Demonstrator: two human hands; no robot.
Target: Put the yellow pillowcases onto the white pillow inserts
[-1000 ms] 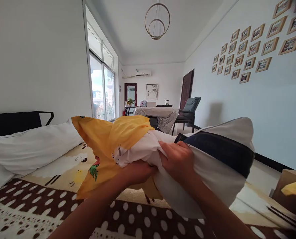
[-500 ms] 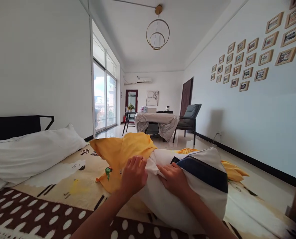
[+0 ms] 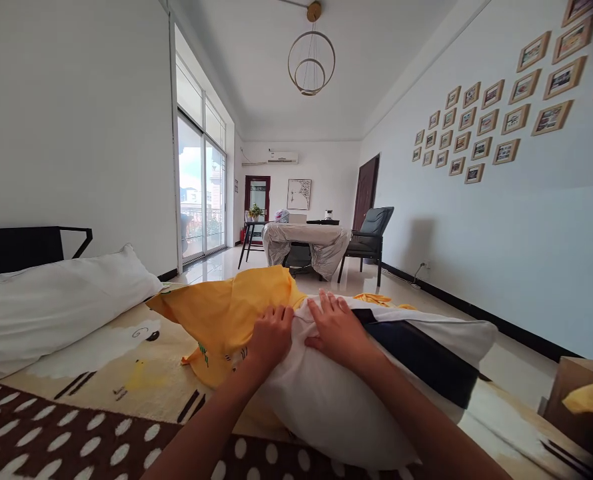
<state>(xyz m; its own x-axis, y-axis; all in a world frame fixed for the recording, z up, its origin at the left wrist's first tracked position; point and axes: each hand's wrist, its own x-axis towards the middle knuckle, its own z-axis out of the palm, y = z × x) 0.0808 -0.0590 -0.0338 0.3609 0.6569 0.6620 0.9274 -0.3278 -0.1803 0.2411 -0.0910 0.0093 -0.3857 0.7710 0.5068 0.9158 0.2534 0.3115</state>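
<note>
A white pillow lies on the bed in front of me, its left end inside a yellow pillowcase with a small printed pattern. My left hand is closed, fingers curled over the pillowcase's edge where it meets the pillow. Against the pillow's upper side rests my right hand, its fingers stretched out and slightly apart, close to that same edge. A dark navy band crosses the pillow's right part. More yellow cloth shows behind the pillow.
Another white pillow lies at left by a black headboard. The bed cover has cartoon prints and a brown dotted border. A cardboard box with yellow cloth stands at right. Beyond are a covered table and a dark armchair.
My right hand has loosened from its curled grip and lies flatter, higher on the pillow. The pillow's right end has stretched out rightward. The view has turned slightly to the right.
</note>
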